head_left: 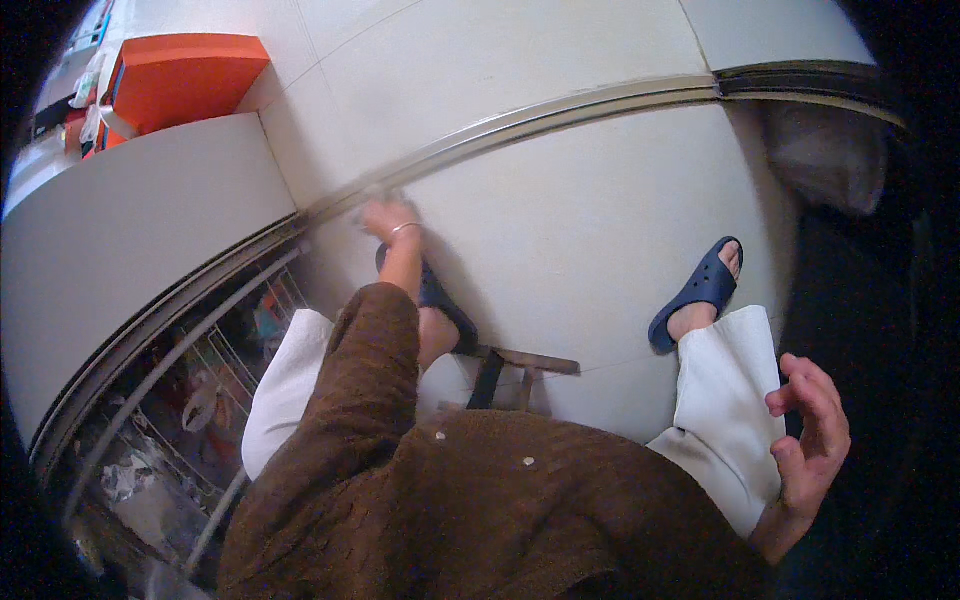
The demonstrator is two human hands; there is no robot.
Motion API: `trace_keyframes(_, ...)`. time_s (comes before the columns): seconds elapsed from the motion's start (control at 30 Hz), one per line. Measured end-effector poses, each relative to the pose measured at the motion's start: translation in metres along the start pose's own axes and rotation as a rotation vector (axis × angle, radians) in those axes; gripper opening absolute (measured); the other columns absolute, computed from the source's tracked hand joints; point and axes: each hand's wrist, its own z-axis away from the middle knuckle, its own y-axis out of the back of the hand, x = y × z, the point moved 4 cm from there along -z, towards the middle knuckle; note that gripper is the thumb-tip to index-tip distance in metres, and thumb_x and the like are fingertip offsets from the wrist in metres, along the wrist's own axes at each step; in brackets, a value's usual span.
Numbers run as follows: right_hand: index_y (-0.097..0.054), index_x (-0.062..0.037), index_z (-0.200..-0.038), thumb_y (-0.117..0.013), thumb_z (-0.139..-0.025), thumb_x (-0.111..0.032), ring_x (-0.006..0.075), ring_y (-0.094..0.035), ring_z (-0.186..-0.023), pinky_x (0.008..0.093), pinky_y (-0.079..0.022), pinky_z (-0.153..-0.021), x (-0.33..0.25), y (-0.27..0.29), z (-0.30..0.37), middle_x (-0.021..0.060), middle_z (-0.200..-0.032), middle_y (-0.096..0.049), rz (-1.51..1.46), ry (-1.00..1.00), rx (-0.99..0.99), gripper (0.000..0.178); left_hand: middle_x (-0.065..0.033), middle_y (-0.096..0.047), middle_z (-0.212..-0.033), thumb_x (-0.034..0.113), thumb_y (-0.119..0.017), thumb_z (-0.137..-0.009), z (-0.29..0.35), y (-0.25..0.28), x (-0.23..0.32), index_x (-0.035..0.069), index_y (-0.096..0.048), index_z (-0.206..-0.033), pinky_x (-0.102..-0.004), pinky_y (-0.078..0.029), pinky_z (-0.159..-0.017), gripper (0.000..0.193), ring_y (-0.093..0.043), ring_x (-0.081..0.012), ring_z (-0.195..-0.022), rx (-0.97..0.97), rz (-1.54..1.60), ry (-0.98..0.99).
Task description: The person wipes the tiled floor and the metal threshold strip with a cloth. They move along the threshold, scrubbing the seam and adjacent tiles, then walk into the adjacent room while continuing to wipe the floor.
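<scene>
1. Your left hand (396,216), with a bracelet (405,229) at the wrist, reaches down beside the metal rail (560,119) crossing the floor (560,220). The arm is stretched out, probably because the rail lies so low.
2. A pale, blurred thing (376,193) is at that hand, by the rail's left stretch. Blur hides the fingers; you cannot tell whether they pinch it, or whether it touches the rail.
3. Your right hand (812,430) hangs beside your right knee, holding nothing. Its fingers are loosely curled and apart, perhaps kept free to steady you.
4. Your feet, in blue slippers (706,286), stand wide apart, likely for balance and to leave room for the lowered arm.
5. Between your legs is a stool (540,362), partly hidden by your brown top (450,500); whether it bears your weight is unclear.
6. At left, bags (150,500) lie in a wire rack (203,330), whose bars seem to contain them. An orange box (190,80) stands at the pale panel's (150,210) far edge.
</scene>
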Motion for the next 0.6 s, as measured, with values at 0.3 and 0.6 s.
trace_keyframes(0.3,-0.059,0.0014,-0.116,-0.065,-0.07,-0.011,0.0201,-0.06,-0.084,0.0321,-0.05,-0.075,-0.005,-0.007,-0.009,0.0199,-0.118,-0.058,0.041,-0.008,-0.058,0.048,-0.0162,-0.059,-0.102,0.007,-0.063,-0.075,0.177,-0.024,0.232,0.005,-0.059,-0.095,-0.0444,-0.049,-0.083,0.02,-0.056,-0.036,-0.096,-0.739,0.147,-0.849)
trace_keyframes(0.6,-0.06,0.0008,-0.116,-0.07,-0.078,-0.025,0.0193,-0.062,-0.084,0.0303,-0.049,-0.076,0.003,0.001,0.001,0.0172,-0.118,-0.06,0.03,0.02,-0.054,0.047,-0.0172,-0.06,-0.094,0.012,-0.057,-0.077,0.075,0.05,0.106,0.006,-0.065,-0.1,-0.0445,-0.045,-0.078,0.024,-0.056,-0.0351,-0.09,-0.198,0.346,-0.719)
